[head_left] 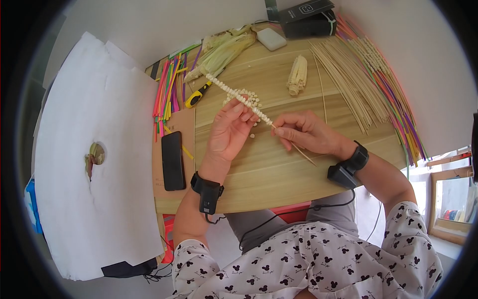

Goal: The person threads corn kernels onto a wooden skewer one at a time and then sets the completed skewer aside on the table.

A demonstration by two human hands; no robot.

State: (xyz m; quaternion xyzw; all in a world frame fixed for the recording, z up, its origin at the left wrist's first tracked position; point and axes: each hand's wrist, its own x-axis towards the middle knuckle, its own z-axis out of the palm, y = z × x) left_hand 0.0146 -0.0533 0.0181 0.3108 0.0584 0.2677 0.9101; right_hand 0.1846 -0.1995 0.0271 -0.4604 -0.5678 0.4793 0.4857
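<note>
A thin wooden skewer threaded with pale corn kernels [224, 87] runs slantwise between my hands, above the wooden table [239, 184]. My left hand [230, 127] is closed around its kernel-covered middle, fingertips pinching the row. Lower down, my right hand [308, 132] grips the skewer where the kernels end, and its bare tip [306, 155] sticks out below. Behind my left fingers lies a pile of loose kernels [255, 95], partly hidden by the hand. One stray kernel [252, 135] rests nearer me. A corn cob [298, 74] lies farther back.
Corn husks [226, 55] and a yellow-black utility knife [198, 94] lie at the back left, near coloured sticks [167, 89]. A phone [173, 162] rests on the left. Bare skewers [348, 84] and finished-looking kernel skewers [373, 57] spread along the right. A black box [308, 22] stands behind.
</note>
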